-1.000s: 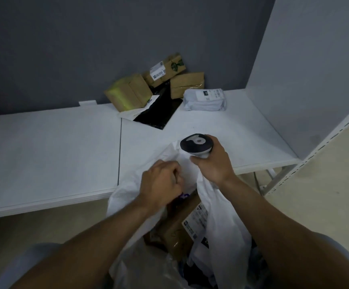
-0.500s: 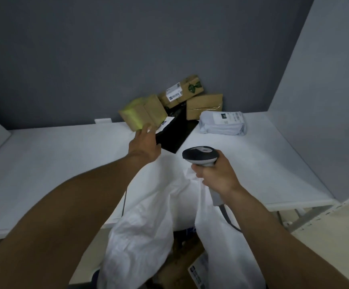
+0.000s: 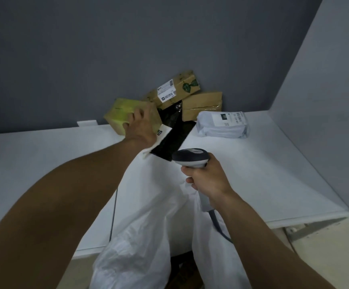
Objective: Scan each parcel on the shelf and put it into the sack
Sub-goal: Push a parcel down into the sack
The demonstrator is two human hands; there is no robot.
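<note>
My left hand [image 3: 141, 124] reaches across the white shelf [image 3: 263, 163] and lies on the yellow-taped cardboard box [image 3: 120, 113], fingers spread over its top. My right hand [image 3: 208, 178] grips the grey handheld scanner [image 3: 190, 157] above the shelf's front part. The white sack [image 3: 148, 215] hangs open over the shelf's front edge between my arms. Behind the box lie a black mailer [image 3: 173, 134], a labelled brown box [image 3: 173, 90], a plain brown box [image 3: 202, 105] and a white poly parcel [image 3: 223, 124].
A dark grey wall [image 3: 127, 49] closes the back of the shelf and a pale side panel [image 3: 325, 101] closes its right. The scanner's cable [image 3: 219, 226] hangs down by the sack. A small white tab [image 3: 87, 123] stands at the wall's foot.
My left hand left the sack's rim and reached forward onto the yellow-taped box. My right hand has kept the scanner and stayed near the sack. The view tilted upward.
</note>
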